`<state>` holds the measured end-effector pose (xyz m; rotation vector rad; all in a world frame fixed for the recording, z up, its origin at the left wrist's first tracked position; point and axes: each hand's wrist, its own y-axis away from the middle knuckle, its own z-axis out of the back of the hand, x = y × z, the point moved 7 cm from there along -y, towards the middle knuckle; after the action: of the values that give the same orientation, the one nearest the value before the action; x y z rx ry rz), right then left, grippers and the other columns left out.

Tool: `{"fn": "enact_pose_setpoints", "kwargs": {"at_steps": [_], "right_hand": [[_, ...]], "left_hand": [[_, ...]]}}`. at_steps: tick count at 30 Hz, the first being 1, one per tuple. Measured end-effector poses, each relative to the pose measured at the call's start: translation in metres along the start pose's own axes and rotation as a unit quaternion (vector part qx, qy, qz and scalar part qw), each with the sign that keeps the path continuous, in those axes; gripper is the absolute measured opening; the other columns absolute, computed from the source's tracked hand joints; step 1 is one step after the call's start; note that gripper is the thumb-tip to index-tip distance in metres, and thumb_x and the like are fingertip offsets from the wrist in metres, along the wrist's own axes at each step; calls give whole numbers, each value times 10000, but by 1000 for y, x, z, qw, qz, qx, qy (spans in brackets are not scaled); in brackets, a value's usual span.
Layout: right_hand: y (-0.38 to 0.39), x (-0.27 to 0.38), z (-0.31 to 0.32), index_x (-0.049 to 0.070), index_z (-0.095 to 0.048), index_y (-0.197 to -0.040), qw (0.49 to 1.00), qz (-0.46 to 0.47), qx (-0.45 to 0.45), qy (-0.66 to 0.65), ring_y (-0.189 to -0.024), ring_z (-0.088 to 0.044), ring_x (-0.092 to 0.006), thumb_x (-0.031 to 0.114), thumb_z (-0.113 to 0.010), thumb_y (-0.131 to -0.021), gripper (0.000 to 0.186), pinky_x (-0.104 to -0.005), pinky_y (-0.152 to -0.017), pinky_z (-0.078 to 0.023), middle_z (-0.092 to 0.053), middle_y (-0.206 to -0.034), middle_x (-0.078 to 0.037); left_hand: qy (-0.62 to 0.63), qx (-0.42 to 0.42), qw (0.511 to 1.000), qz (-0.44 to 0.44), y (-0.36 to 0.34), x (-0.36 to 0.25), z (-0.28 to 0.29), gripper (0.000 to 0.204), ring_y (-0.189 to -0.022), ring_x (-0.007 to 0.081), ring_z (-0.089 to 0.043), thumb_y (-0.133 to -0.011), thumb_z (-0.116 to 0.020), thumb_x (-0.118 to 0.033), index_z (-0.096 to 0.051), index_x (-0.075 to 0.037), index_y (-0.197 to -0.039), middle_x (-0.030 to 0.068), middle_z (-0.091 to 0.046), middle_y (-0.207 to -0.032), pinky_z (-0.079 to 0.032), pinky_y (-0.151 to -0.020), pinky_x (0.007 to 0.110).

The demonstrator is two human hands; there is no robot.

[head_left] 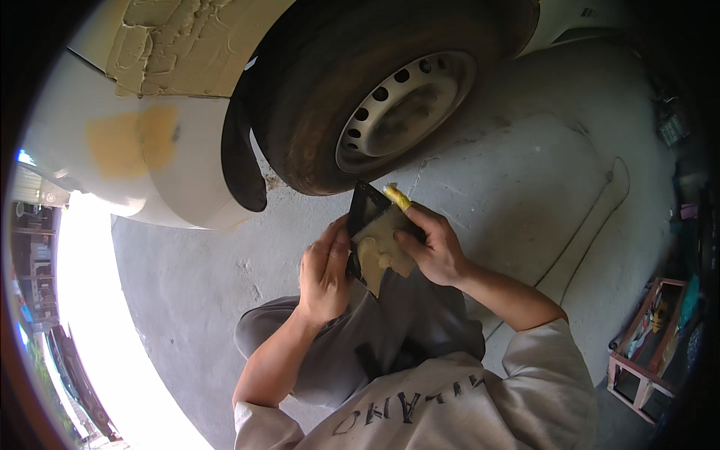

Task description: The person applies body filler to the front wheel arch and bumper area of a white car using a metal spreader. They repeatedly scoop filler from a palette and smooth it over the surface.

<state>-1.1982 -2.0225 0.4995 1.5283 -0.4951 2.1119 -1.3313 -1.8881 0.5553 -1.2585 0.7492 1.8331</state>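
My left hand [326, 274] is closed around the edge of a dark, flat mixing board [365, 206] held over my lap. My right hand [436, 251] grips a flat putty spreader [396, 229] between thumb and fingers, laid against the board. Beige putty [371, 259] covers the lower part of both and overhangs a pointed corner. At the tip of my right index finger is a small crumpled yellow piece [397, 197] with a pale end; whether it is wrapped on the finger or held, I cannot tell.
Ahead stands a car wheel [405, 112] with a dark tyre. Left of it, the white bumper [184, 176] carries a yellowish patch [131, 142], with rough beige putty [176, 49] above. A cable [577, 232] lies on the concrete floor [510, 180]. A reddish frame stand [645, 352] is at right.
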Motion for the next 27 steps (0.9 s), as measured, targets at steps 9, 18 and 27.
{"fn": "enact_pose_setpoints", "kwargs": {"at_steps": [9, 18, 27], "right_hand": [[48, 58, 41, -20, -668, -1176, 956, 227, -158, -100, -944, -734, -328, -27, -695, -927, 251, -392, -859, -594, -714, -1069, -169], [60, 90, -7, 140, -803, -1072, 879, 454, -103, 104, -1277, -633, -297, 95, -774, -822, 255, -563, -1180, -435, -690, -1350, -85], [51, 22, 29, 151, -765, -1256, 873, 341, -75, 340, -1231, -655, -279, 71, -671, -872, 403, -567, -1159, -447, -678, -1335, -76]], "left_hand": [[44, -105, 991, 73, -9, 27, 9, 327, -601, 57, -492, -1106, -463, -129, -514, 13, -1396, 25, -556, -682, -389, -539, 271], [495, 13, 859, 132, 8, 27, -17, 337, -1124, 266, -711, -1124, -486, -175, -515, 2, -1409, 169, -686, -1272, -605, -936, 359], [499, 7, 853, 154, 21, 26, -10, 285, -627, 86, -566, -1110, -505, -171, -554, -8, -1339, 34, -696, -980, -514, -646, 255]]}}
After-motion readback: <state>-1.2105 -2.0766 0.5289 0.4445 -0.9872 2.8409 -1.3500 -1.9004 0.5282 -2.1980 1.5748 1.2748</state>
